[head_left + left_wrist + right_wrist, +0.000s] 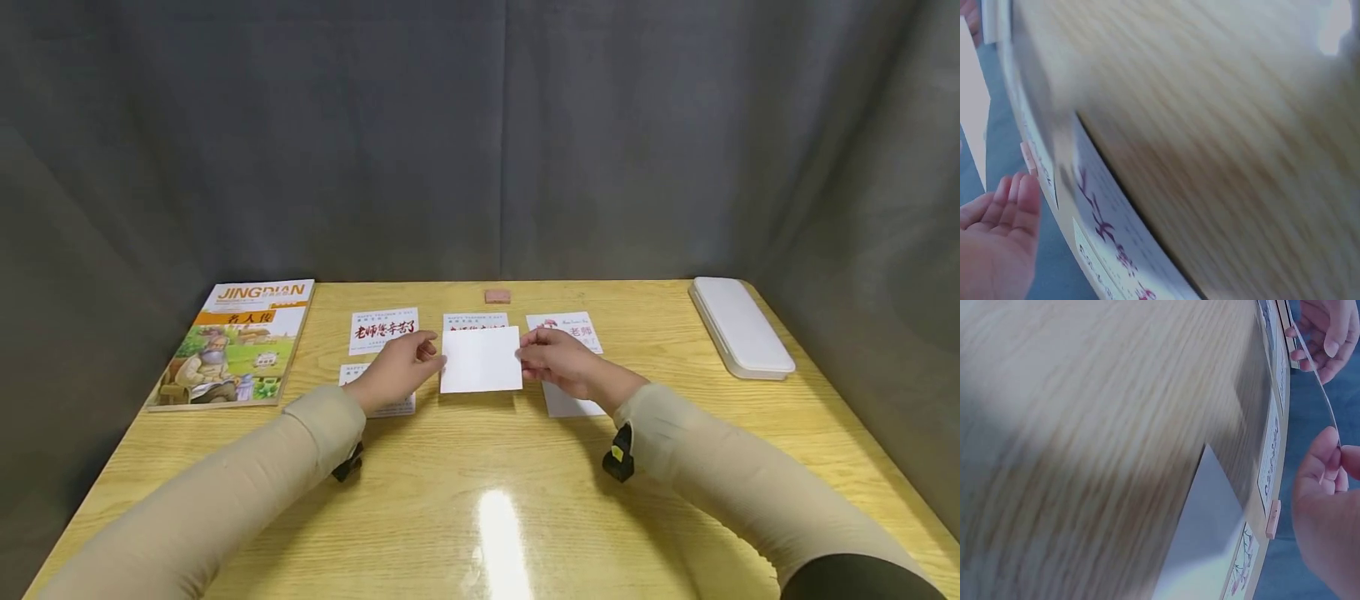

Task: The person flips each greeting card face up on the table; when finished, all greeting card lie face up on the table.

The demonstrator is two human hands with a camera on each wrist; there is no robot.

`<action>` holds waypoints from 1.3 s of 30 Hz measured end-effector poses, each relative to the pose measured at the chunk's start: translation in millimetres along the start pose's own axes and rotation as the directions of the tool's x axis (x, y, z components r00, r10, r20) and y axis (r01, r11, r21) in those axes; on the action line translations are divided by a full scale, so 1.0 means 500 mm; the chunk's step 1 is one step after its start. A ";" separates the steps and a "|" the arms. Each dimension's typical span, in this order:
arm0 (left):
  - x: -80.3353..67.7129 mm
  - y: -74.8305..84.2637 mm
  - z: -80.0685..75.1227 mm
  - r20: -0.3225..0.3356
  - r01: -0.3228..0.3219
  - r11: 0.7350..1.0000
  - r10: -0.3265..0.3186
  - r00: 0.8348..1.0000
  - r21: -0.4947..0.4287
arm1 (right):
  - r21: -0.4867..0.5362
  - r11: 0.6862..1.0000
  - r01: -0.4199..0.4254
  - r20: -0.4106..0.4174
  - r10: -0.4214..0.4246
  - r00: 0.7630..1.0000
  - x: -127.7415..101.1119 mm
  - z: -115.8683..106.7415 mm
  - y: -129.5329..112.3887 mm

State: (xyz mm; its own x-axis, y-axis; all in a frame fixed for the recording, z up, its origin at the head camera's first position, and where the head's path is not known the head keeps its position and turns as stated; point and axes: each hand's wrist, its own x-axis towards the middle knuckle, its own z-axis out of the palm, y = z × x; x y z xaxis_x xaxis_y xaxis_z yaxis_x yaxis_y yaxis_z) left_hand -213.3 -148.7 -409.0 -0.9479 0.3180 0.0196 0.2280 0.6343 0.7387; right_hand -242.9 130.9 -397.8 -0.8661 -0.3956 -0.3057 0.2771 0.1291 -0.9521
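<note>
I've got both hands up over the middle of the wooden table (480, 500), holding one blank white card (481, 359) between them, lifted off the surface. Left hand (403, 364) pinches the card's 9 o'clock edge w/ curled fingers, right hand (558, 363) pinches the 3 o'clock edge the same way. Two-sided grip prob. keeps the thin card flat and level; in the right wrist view it shows as a thin bowed line running from thumb to the far fingers (1329, 331), so it's flexing a bit.

The card sits above a grid of other cards. At its 12 o'clock lies a card w/ red lettering (475, 322), half covered by it. At 10 o'clock, another red-lettered card (383, 329), fully readable. At 2 o'clock, a card w/ pink print (564, 327), partly under my right hand. Below each hand more cards peek out, one at 8 o'clock (378, 392), one plain white at 4 o'clock (572, 402). Looks laid out in rows so each face stays visible.

Farther off: small pink eraser (497, 296) at 12 o'clock near the back edge, picture book (232, 343) at 9 o'clock, white pencil case (738, 325) at 3 o'clock. Left wrist view is too blurred to add much.
</note>
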 end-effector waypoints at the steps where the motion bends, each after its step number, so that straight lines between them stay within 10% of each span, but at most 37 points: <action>1: 0.001 0.004 0.000 0.006 0.026 1.000 -0.026 1.000 -0.017 | 0.001 1.000 0.001 0.000 -0.001 1.000 0.000 0.000 -0.001; 13: 0.005 0.030 0.000 -0.010 0.141 0.969 -0.146 0.989 -0.204 | -0.046 0.998 0.032 -0.074 -0.035 0.997 -0.001 -0.002 -0.007; 26: 0.007 0.038 -0.012 -0.020 0.144 0.788 -0.194 0.981 -0.598 | 0.058 0.996 0.071 -0.018 -0.070 0.997 -0.004 -0.011 -0.004; 34: -0.003 0.025 0.002 -0.052 0.115 0.858 -0.163 0.985 -0.501 | 0.049 0.998 0.039 -0.051 -0.036 0.998 0.001 -0.003 0.006; 39: -0.002 0.017 0.009 -0.035 0.146 0.849 -0.190 0.981 -0.508 | -0.038 0.998 0.049 -0.070 -0.052 0.996 0.005 0.000 0.013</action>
State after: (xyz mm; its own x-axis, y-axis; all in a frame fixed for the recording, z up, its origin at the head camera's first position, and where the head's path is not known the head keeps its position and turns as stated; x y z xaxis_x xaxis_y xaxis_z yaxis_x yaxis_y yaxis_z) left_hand -209.4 -140.7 -405.8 -0.9811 0.1670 -0.0976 -0.0580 0.2273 0.9721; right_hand -243.2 130.8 -404.7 -0.9063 -0.3368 -0.2553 0.2184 0.1439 -0.9652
